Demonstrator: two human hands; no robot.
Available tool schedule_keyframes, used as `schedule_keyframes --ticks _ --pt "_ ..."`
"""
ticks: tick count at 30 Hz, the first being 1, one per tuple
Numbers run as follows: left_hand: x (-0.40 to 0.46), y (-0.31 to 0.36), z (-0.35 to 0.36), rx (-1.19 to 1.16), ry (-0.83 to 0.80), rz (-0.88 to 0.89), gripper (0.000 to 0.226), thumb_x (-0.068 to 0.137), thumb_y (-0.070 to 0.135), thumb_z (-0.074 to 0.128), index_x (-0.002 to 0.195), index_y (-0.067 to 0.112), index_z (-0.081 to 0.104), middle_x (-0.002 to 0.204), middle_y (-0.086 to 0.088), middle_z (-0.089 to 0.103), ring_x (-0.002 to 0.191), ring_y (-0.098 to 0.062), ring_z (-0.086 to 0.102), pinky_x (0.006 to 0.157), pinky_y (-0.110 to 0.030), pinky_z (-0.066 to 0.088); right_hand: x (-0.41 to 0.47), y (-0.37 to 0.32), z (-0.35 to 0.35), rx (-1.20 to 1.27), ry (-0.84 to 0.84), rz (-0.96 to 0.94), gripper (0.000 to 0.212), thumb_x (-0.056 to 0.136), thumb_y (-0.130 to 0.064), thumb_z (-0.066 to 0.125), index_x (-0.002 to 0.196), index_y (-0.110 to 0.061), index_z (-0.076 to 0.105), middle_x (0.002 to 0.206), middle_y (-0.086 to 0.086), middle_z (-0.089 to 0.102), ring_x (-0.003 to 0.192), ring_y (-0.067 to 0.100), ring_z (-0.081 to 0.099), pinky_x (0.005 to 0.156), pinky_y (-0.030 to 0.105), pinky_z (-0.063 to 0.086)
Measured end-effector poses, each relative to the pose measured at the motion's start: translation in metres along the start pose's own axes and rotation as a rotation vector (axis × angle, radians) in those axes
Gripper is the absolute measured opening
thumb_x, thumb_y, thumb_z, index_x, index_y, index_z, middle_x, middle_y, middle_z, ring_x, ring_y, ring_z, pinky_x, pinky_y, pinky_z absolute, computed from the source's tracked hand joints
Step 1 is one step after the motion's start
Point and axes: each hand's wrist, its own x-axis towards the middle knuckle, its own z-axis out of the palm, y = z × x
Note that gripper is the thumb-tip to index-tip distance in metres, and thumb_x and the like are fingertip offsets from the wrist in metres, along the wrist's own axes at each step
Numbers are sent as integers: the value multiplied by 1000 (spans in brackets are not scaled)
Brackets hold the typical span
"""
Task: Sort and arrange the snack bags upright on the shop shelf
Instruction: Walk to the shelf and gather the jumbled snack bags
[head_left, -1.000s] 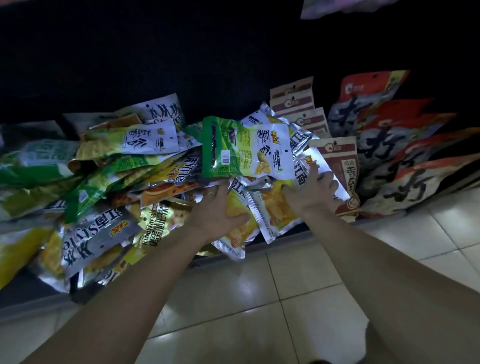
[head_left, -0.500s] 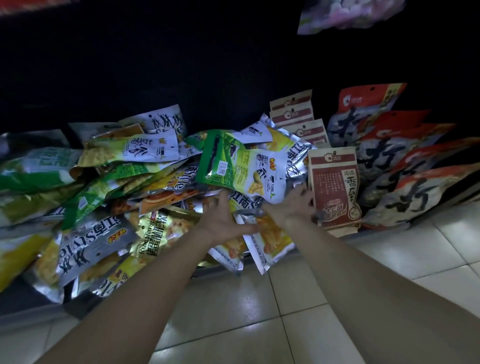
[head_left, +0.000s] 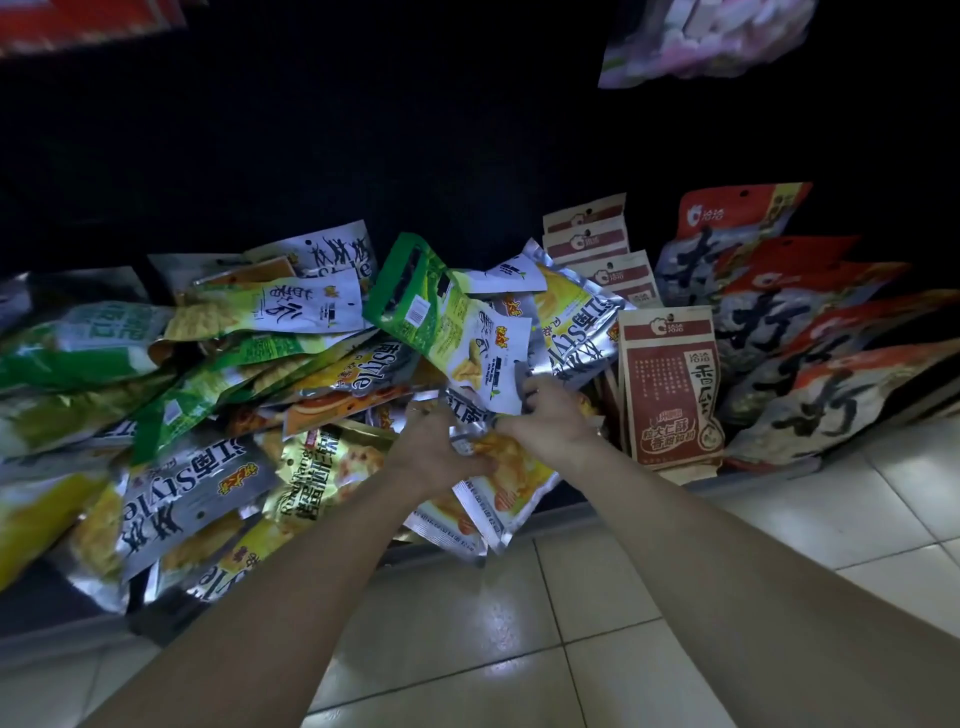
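Both hands are in the messy pile near the shelf's (head_left: 582, 512) front edge. The left hand (head_left: 434, 452) and the right hand (head_left: 550, 423) each hold shiny chip bags (head_left: 501, 473), with a green and white bag (head_left: 457, 322) sticking up. Four brown seed bags (head_left: 670, 395) stand up straight at the right. About five red bags (head_left: 795, 332) lean there. The pile has too many bags to count, so most work is left.

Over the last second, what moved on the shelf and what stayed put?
The right hand left the brown bag and closed in beside the left hand; both now hold the silver-and-yellow bags together. The green bag on top tipped leftward. The heap at left and the red-topped bags stayed.
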Motion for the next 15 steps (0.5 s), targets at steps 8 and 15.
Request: schedule_keyframes --ticks 8,15 --pt "-3 -28 -23 -80 141 61 55 72 55 85 97 24 48 121 -4 62 96 -10 45 63 -18 34 6 -9 -41 -75 114 59 71 89 -19 73 146 -6 34 132 15 54 102 24 60 76 31 48" --pt "-14 -26 -34 -92 230 64 58 79 46 84 116 12 56 116 -4 46 102 -12 41 78 -21 33 17 8 -40 34 -94 326 79 78 -43 83 140 -11 45 139 10 52 120 27 57 100 43 48"
